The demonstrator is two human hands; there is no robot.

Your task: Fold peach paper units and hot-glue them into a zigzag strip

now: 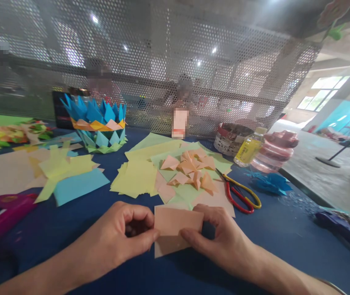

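A peach sheet of paper (175,229), partly folded, lies between both hands over the dark blue table (285,237). My left hand (122,237) pinches its left edge with thumb and curled fingers. On the right edge, my right hand (221,237) grips with the thumb on top. Just beyond them lie a pile of folded peach triangles (190,170) on pale green and yellow sheets (135,176), and peach sheets (214,198).
Red and yellow scissors (242,196) lie right of the paper stacks. A blue, orange and green folded paper bowl (99,123) stands at the back left. A yellow bottle (250,147), pink container (273,151) and basket (230,137) stand before a perforated metal screen (175,61). Loose coloured sheets (64,172) lie left.
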